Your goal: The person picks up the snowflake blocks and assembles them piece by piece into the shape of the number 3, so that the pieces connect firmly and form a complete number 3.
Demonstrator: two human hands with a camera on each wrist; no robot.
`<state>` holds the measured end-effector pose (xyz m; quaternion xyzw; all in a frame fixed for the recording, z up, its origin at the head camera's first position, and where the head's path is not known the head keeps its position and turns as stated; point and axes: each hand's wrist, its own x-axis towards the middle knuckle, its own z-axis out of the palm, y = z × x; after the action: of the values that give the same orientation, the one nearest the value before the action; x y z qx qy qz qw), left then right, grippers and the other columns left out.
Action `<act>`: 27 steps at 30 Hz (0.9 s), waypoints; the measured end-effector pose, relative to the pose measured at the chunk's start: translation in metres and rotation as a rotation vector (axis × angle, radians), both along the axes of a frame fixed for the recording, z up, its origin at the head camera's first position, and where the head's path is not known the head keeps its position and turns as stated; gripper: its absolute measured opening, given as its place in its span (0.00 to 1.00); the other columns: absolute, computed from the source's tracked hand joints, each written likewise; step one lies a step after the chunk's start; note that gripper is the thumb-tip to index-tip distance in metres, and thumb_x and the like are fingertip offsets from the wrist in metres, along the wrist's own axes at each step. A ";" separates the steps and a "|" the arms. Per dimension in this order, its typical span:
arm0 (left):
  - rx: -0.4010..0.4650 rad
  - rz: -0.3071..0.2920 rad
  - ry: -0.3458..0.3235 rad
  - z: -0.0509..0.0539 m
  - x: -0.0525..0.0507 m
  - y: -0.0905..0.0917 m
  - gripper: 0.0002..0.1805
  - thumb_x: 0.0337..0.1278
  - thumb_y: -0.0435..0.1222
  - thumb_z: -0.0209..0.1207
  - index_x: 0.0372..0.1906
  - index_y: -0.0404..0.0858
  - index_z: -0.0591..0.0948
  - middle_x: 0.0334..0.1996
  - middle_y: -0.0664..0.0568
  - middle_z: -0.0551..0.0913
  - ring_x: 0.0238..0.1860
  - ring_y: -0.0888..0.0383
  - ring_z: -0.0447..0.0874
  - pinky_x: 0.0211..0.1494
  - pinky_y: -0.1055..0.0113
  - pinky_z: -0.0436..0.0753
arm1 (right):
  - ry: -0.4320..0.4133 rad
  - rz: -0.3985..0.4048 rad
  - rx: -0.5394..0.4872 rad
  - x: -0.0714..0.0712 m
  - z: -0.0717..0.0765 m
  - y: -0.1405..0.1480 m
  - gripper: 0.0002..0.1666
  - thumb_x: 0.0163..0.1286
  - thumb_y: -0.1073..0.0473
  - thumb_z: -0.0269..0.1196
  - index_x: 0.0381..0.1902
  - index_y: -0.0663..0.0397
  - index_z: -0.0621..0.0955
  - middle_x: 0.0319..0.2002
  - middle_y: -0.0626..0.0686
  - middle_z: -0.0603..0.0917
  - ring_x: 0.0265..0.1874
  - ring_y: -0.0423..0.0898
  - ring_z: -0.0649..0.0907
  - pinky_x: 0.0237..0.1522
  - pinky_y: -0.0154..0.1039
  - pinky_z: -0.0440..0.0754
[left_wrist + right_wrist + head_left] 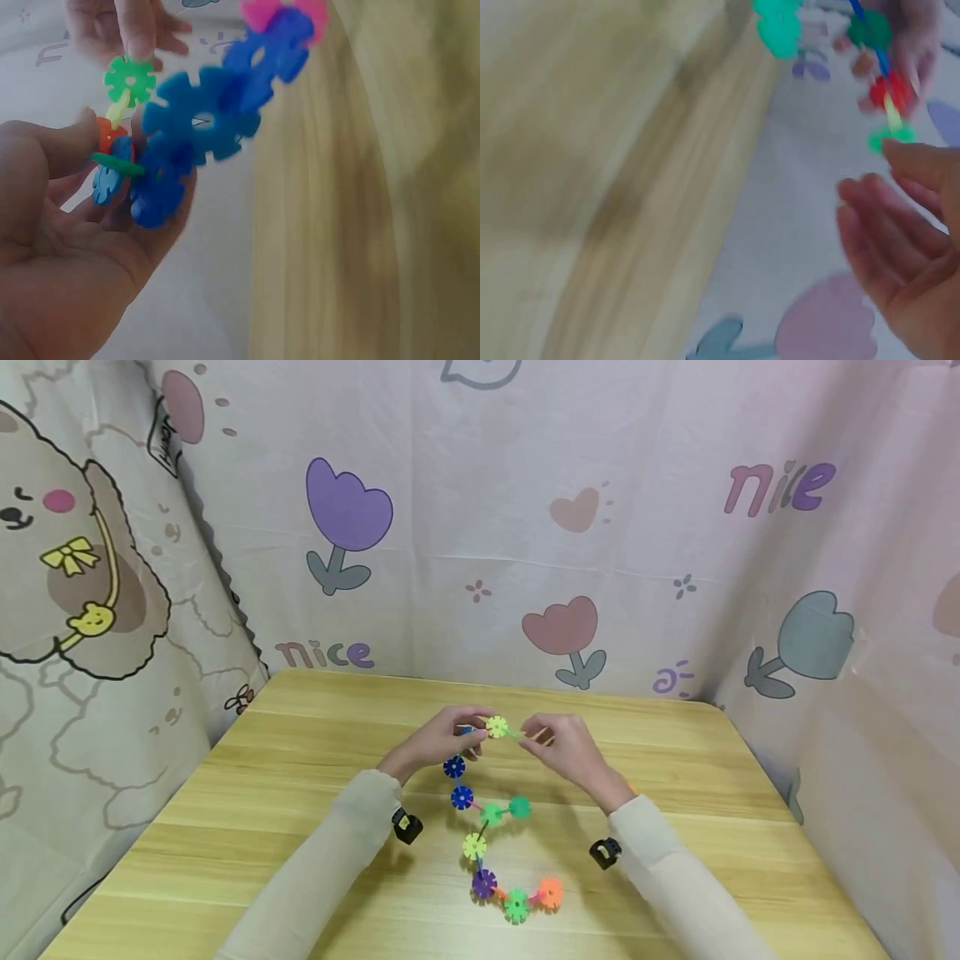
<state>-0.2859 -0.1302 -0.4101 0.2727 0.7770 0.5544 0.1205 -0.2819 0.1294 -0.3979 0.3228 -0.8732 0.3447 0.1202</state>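
A chain of notched plastic snowflake discs hangs from my left hand (444, 737) over the table. Its fingers and thumb hold the chain's upper end, around a red disc (109, 135) and blue discs (159, 196). A yellow disc (497, 727) shows by the left fingertips in the head view. Joined beyond it is a green disc (129, 81). My right hand (564, 747) pinches that green disc at its edge; the index tip is partly hidden. Lower links include dark blue discs (462, 797), a purple disc (484, 883) and an orange disc (551, 893).
Beneath the hands is a wooden table (300, 760), with a printed cloth (465, 527) behind it and at the sides. A small orange piece (632, 788) shows partly behind the right wrist. Black wrist cameras (407, 825) sit under the cuffs.
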 end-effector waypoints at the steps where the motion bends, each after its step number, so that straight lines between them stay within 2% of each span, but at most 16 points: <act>1: -0.003 0.002 -0.003 -0.001 0.000 -0.001 0.25 0.79 0.33 0.52 0.75 0.32 0.67 0.58 0.27 0.78 0.45 0.30 0.85 0.49 0.54 0.91 | -0.039 -0.018 0.032 -0.001 0.002 0.008 0.07 0.65 0.67 0.72 0.41 0.61 0.88 0.37 0.58 0.92 0.32 0.51 0.91 0.35 0.34 0.89; 3: -0.006 0.011 -0.010 -0.002 0.001 -0.002 0.25 0.80 0.33 0.51 0.76 0.34 0.67 0.59 0.26 0.76 0.47 0.27 0.82 0.49 0.54 0.91 | -0.103 -0.058 0.091 -0.004 0.006 0.025 0.07 0.65 0.66 0.71 0.42 0.61 0.88 0.38 0.58 0.91 0.34 0.51 0.90 0.36 0.36 0.90; 8: -0.010 0.025 -0.025 -0.004 0.002 -0.004 0.25 0.80 0.33 0.50 0.76 0.37 0.67 0.61 0.26 0.74 0.49 0.26 0.81 0.50 0.52 0.91 | -0.206 -0.126 0.251 -0.012 0.010 0.072 0.06 0.64 0.68 0.71 0.39 0.60 0.88 0.36 0.57 0.91 0.33 0.48 0.89 0.38 0.42 0.89; 16: -0.006 0.029 -0.034 -0.005 0.002 -0.007 0.25 0.80 0.33 0.50 0.76 0.37 0.66 0.60 0.27 0.74 0.51 0.28 0.81 0.55 0.44 0.88 | -0.296 -0.084 0.467 -0.010 -0.002 0.120 0.12 0.54 0.70 0.74 0.38 0.62 0.86 0.36 0.59 0.88 0.37 0.52 0.85 0.43 0.49 0.86; 18: -0.003 0.029 -0.039 -0.005 0.002 -0.008 0.25 0.80 0.32 0.50 0.76 0.37 0.66 0.61 0.27 0.73 0.52 0.28 0.80 0.55 0.42 0.87 | -0.333 -0.088 0.499 -0.009 -0.007 0.126 0.14 0.53 0.69 0.75 0.40 0.61 0.86 0.37 0.58 0.88 0.38 0.52 0.85 0.44 0.51 0.86; 21: -0.003 0.029 -0.044 -0.007 0.002 -0.008 0.26 0.80 0.32 0.50 0.77 0.36 0.65 0.61 0.29 0.74 0.53 0.28 0.80 0.55 0.43 0.88 | -0.398 -0.115 0.513 -0.008 -0.015 0.132 0.16 0.52 0.69 0.75 0.41 0.60 0.86 0.37 0.57 0.87 0.38 0.51 0.84 0.45 0.50 0.85; 27: -0.018 0.040 -0.039 -0.006 0.002 -0.009 0.25 0.80 0.33 0.51 0.76 0.38 0.67 0.61 0.33 0.76 0.53 0.29 0.81 0.52 0.52 0.90 | -0.470 -0.129 0.482 -0.010 -0.027 0.137 0.15 0.52 0.72 0.75 0.36 0.59 0.84 0.31 0.55 0.83 0.32 0.46 0.79 0.37 0.41 0.79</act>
<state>-0.2838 -0.1392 -0.4157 0.2454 0.7847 0.5550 0.1268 -0.2917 0.2667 -0.4246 0.1975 -0.9520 0.1853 -0.1426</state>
